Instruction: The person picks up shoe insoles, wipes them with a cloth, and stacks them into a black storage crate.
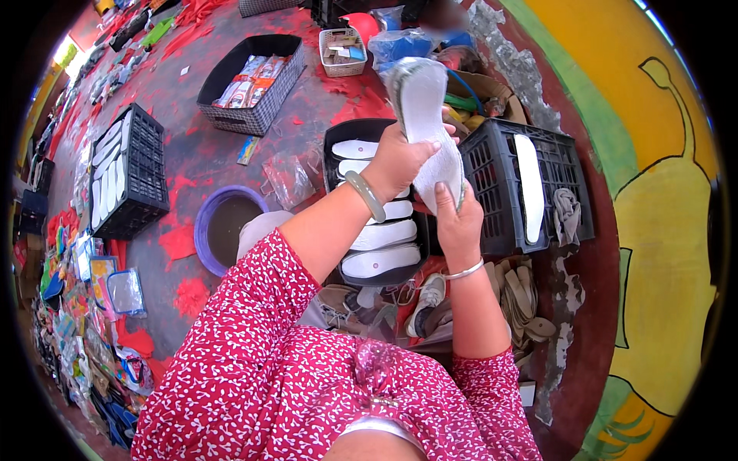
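Both my hands grip a stack of white insoles (424,100), raised above a dark bin (332,138). My left hand (400,161) is closed round its middle, with the thumb across the top face. Lower down, my right hand (460,223) pinches the near end, thumb on top. The far end of the stack is slightly blurred. In the bin below, several white insoles (380,261) lie crosswise in a row; my forearm and hands hide part of them. A single white insole (529,188) rests on an upturned black crate (492,146) to the right.
A purple basin (204,230) of dark water stands left of the bin. Further left is a black crate (146,173) topped with white insoles. A checked fabric box (269,104) holds packets. Shoes (427,303) lie near my lap. A painted wall (669,253) rises at the right.
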Tool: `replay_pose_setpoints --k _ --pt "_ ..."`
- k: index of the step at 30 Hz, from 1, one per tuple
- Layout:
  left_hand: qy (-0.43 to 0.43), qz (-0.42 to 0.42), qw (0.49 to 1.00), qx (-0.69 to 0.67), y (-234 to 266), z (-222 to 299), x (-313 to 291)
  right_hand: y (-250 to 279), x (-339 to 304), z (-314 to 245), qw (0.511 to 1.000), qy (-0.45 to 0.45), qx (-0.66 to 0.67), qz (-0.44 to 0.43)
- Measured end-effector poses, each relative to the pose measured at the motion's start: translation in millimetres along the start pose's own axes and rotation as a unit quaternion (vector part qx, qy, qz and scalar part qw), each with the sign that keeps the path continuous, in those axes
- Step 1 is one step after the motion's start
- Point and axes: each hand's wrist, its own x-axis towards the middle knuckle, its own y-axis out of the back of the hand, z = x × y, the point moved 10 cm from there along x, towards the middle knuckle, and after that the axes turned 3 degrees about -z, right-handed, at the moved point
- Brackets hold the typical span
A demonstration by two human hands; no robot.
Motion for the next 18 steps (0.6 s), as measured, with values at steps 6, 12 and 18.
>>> replay_pose_setpoints --k 6,12,18 --pt "0.054 -0.031 0.982 -0.179 -4.0 -6.1 2.4 -5.2 0.6 18.3 0.954 -0.092 0.285 -0.029" --pt "0.059 -0.047 0.965 -0.253 -4.3 4.3 1.4 -20.3 -0.5 30.2 0.878 -0.138 0.450 -0.083" --pt "-0.003 0.046 0.948 -0.313 29.3 13.7 10.0 -30.2 -4.7 45.2 0.853 -0.180 0.475 -0.124"
